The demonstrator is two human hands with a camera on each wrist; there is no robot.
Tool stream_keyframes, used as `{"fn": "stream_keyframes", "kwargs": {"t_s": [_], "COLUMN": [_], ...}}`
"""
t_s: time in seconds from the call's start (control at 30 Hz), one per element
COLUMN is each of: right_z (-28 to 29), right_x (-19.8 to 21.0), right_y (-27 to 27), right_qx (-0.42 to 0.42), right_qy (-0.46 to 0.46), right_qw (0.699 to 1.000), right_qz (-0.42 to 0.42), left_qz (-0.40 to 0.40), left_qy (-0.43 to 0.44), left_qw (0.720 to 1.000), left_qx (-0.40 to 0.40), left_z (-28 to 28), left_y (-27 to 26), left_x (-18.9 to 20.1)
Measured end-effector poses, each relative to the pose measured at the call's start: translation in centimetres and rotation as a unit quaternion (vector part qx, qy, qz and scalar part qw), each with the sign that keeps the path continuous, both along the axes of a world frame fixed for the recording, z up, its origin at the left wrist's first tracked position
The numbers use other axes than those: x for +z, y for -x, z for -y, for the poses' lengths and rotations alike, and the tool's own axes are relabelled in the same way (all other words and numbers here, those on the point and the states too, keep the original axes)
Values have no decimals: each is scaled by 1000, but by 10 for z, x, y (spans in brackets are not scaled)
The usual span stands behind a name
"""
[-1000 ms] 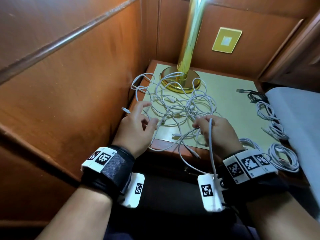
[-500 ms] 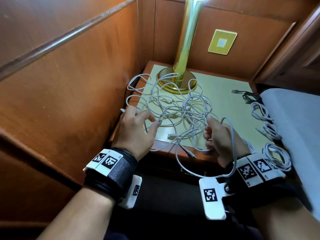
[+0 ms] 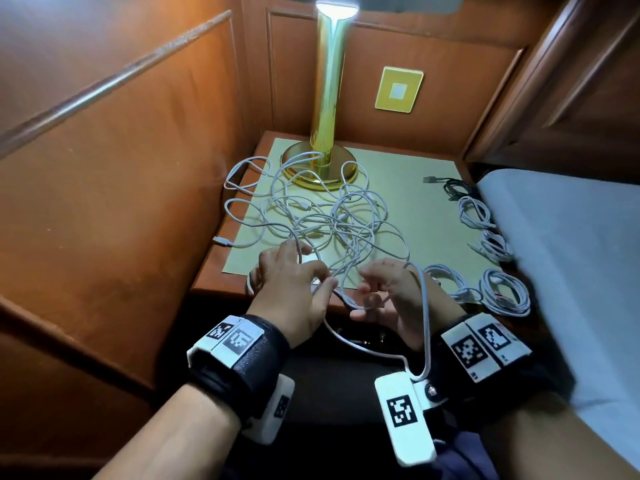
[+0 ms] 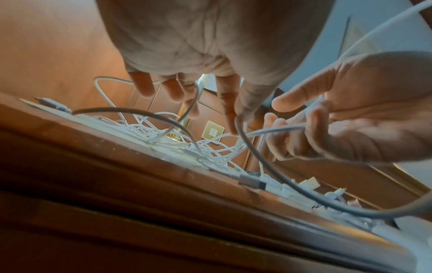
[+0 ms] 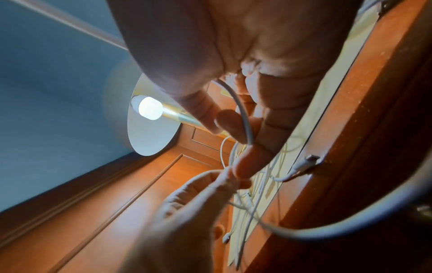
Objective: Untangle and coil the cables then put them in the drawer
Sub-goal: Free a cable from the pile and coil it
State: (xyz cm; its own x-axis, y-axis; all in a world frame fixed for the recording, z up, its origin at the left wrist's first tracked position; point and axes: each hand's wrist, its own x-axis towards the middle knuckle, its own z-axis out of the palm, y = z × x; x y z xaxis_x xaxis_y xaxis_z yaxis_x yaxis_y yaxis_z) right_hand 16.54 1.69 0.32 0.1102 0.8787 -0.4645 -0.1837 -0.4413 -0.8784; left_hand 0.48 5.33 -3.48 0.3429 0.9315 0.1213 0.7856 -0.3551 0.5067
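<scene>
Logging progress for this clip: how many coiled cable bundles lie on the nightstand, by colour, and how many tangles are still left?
White coiled bundles: 4
Black coiled bundle: 1
White tangled heap: 1
Total: 6

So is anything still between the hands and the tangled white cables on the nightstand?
Nothing visible. The left hand and right hand each pinch a strand of the tangled white cables. The lamp base sits behind, with loops lying over it.

tangled white cables (image 3: 325,220), nightstand (image 3: 426,202), both hands (image 3: 294,289) pinching strands
</scene>
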Motion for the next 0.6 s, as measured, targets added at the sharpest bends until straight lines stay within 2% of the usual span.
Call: {"fn": "stream_keyframes", "kwargs": {"t_s": [0.03, 0.13, 0.23, 0.37, 0.5, 0.6], "right_z": [0, -4, -9, -11, -18, -24], "right_x": [-2, -9, -14, -11, -10, -13], "right_y": [-1, -5, -5, 3, 10, 10], "right_qx": [2, 35, 54, 63, 84, 62], "right_qy": [-4, -23, -51, -125, -148, -140], "right_qw": [1000, 980, 967, 944, 950, 951], "right_qz": [28, 197, 243, 300, 261, 270], "left_qz": [28, 173, 270, 228, 159, 179], "left_qy": [9, 54, 39, 39, 57, 62], "left_qw": [1000, 982, 959, 964, 977, 974], "left_qx": [7, 49, 80, 130, 133, 125], "left_z": [-1, -8, -17, -21, -14, -11], "left_y": [0, 10, 25, 35, 35, 30], "left_x": [2, 12, 19, 18, 24, 29]}}
